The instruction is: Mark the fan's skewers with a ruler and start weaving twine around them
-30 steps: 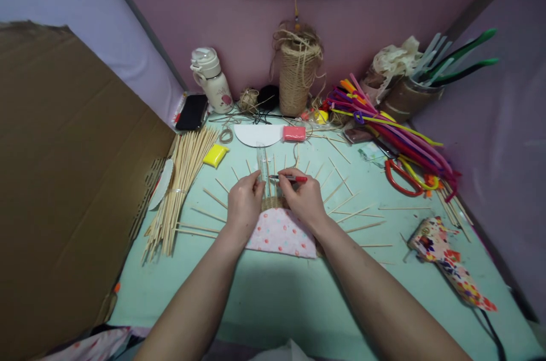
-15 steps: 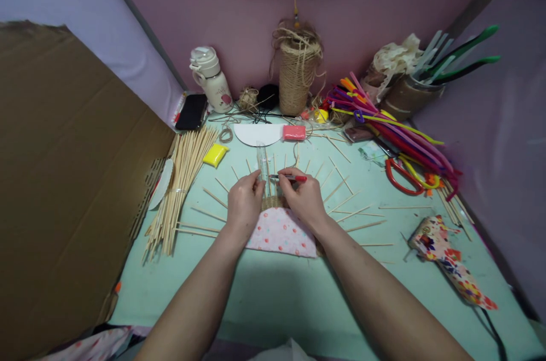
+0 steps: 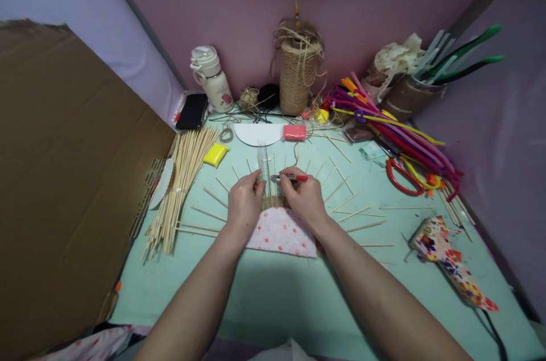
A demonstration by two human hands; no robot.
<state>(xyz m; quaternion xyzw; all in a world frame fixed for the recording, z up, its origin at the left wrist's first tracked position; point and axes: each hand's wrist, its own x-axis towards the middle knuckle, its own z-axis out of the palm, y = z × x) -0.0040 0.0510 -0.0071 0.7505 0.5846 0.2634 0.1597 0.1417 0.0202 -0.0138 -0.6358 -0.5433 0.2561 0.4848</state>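
Can't spot any real change over the last second, tbh. Still holding a clear ruler [image 3: 262, 159] in the left hand [image 3: 244, 200], in among the thin sticks [image 3: 215, 198] fanning out from a patterned half-round piece [image 3: 281, 230] on the mint surface [image 3: 264, 298]. Also still gripping a red-ended pen [image 3: 300, 178] in the right hand [image 3: 306, 199], pointed at the ruler just above the woven band [image 3: 273, 202]. So probably just keeping things lined up, with no visible progress.

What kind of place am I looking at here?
Probably a small craft workspace, perhaps a corner at home: there's a big cone of twine, a bound bundle of thin wooden sticks, and a heap of colorful fuzzy stems on a pale green tabletop.
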